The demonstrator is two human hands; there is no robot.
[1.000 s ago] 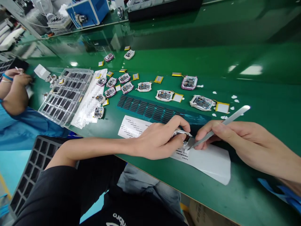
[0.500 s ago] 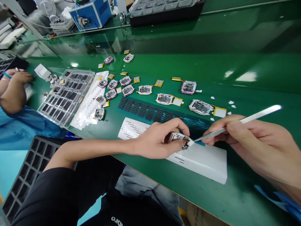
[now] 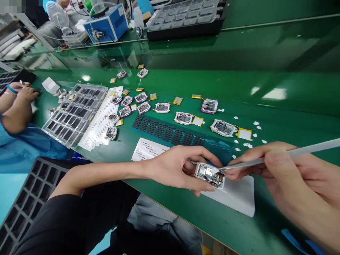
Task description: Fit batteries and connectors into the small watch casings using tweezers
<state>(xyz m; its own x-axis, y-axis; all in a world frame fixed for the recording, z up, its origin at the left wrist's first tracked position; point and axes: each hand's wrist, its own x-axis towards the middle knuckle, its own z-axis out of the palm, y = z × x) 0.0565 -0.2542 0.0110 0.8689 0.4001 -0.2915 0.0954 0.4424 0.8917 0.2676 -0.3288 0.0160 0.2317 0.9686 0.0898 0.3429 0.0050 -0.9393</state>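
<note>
**Tweezers at the open watch module**

While your left hand (image 3: 175, 168) pinches a small open watch module (image 3: 209, 175) just above the white label sheet (image 3: 233, 198), your right hand (image 3: 287, 177) is closed on metal tweezers (image 3: 255, 162), tips touching the module's exposed board. Beyond the sheet, many modules with yellow batteries (image 3: 223, 127) lie apparently waiting, so most work seems left. Compared with a moment earlier, the module is lifted nearer you and turned face-up. Left of the sheet, a co-worker's hand (image 3: 25, 94) rests by a clear tray (image 3: 74, 113).
</note>
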